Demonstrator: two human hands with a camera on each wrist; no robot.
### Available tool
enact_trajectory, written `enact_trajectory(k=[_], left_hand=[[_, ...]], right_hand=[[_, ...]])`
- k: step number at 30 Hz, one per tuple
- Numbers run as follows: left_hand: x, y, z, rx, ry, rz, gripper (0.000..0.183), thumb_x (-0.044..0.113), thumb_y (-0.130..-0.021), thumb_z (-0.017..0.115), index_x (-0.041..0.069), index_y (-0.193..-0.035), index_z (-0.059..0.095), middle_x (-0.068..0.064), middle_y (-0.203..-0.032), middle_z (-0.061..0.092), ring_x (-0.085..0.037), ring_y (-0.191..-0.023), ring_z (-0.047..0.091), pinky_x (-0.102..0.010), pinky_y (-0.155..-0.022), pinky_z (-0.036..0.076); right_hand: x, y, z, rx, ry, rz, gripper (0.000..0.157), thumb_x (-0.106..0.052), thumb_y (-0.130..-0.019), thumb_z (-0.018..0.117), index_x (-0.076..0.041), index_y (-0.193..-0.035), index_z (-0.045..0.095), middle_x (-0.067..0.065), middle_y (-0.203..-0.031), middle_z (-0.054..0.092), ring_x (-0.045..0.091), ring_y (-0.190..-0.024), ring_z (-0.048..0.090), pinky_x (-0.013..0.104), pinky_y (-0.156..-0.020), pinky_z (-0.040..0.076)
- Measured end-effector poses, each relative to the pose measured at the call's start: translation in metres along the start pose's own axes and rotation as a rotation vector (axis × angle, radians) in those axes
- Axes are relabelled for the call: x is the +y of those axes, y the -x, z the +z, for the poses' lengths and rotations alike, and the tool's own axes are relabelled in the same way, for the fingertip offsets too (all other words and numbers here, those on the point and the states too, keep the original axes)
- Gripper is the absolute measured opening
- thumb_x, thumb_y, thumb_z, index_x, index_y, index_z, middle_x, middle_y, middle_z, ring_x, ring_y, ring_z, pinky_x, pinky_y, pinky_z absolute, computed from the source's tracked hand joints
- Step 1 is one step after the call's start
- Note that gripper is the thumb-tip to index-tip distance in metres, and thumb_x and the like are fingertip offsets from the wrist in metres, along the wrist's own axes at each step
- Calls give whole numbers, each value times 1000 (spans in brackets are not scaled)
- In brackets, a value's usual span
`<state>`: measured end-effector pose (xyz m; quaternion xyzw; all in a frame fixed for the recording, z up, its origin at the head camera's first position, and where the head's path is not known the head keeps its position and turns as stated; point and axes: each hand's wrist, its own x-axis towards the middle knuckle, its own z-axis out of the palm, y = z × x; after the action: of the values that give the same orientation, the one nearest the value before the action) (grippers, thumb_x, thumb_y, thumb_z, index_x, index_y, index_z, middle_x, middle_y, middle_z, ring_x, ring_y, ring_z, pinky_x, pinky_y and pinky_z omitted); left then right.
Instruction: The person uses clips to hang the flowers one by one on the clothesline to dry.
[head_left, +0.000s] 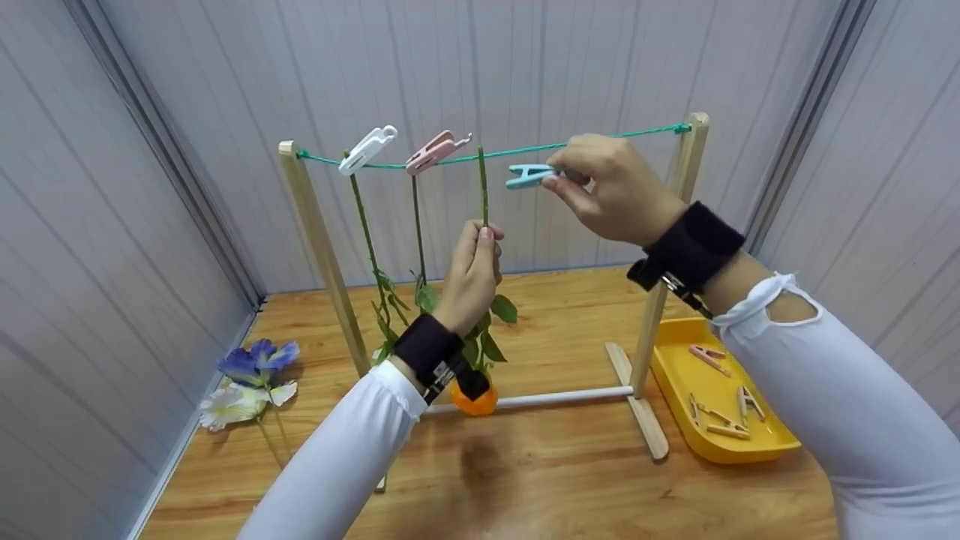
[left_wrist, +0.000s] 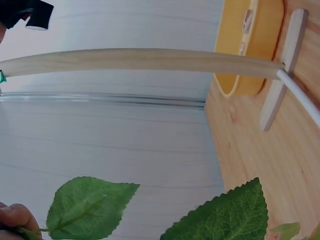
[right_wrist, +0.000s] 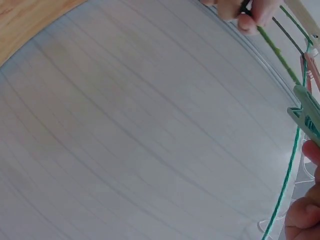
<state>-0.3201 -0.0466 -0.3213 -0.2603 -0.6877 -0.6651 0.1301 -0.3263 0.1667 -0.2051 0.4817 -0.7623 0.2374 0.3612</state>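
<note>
In the head view my left hand (head_left: 472, 276) grips the green stem (head_left: 483, 184) of an upside-down orange flower (head_left: 475, 397), with the stem's bare end upright by the green line (head_left: 525, 151). My right hand (head_left: 624, 187) pinches a light blue clothespin (head_left: 529, 176) by its rear end, the jaws facing the stem and a little apart from it. A white clothespin (head_left: 367, 150) and a pink clothespin (head_left: 437, 152) sit on the line to the left, each with a stem hanging below. Leaves (left_wrist: 92, 207) fill the lower left wrist view.
A wooden frame (head_left: 322, 255) holds up the line, with a white bar (head_left: 562, 397) across its base. Right of it stands a yellow tray (head_left: 720, 454) with several clothespins. Blue (head_left: 259, 361) and white flowers (head_left: 232, 405) lie at the left. Panelled walls enclose the table.
</note>
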Motion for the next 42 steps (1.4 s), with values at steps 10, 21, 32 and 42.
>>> enact_trajectory(k=[10,21,32,42], left_hand=[[-5,-10,-1,40,-21,-35,27,15,-121,23,5,-117,48,0,-85,37,-14,-67,29,-27,-65,31],[-7,-12,1,59,-40,-35,29,16,-121,25,3,-116,50,1,-81,37,-13,-64,30,-27,-63,31],[-9,-14,1,64,-36,-36,28,16,-121,25,4,-115,50,1,-83,37,-12,-65,31,-26,-63,31],[-12,-14,1,51,-26,-34,28,15,-121,24,4,-116,49,1,-82,37,-12,-64,29,-26,-63,30]], right_hand=[[0,-35,-7,-69,26,138,16,-1,-104,67,13,-101,75,18,-78,57,20,-70,41,26,-68,30],[4,-61,-5,-252,-4,338,26,-15,-110,63,5,-106,79,-3,-70,43,9,-59,33,24,-59,28],[10,-64,-4,-288,-46,372,28,-19,-111,64,4,-108,79,-3,-74,50,8,-62,38,23,-59,31],[14,-64,-5,-339,-71,409,27,-17,-110,63,4,-109,80,-3,-74,50,8,-62,39,23,-58,32]])
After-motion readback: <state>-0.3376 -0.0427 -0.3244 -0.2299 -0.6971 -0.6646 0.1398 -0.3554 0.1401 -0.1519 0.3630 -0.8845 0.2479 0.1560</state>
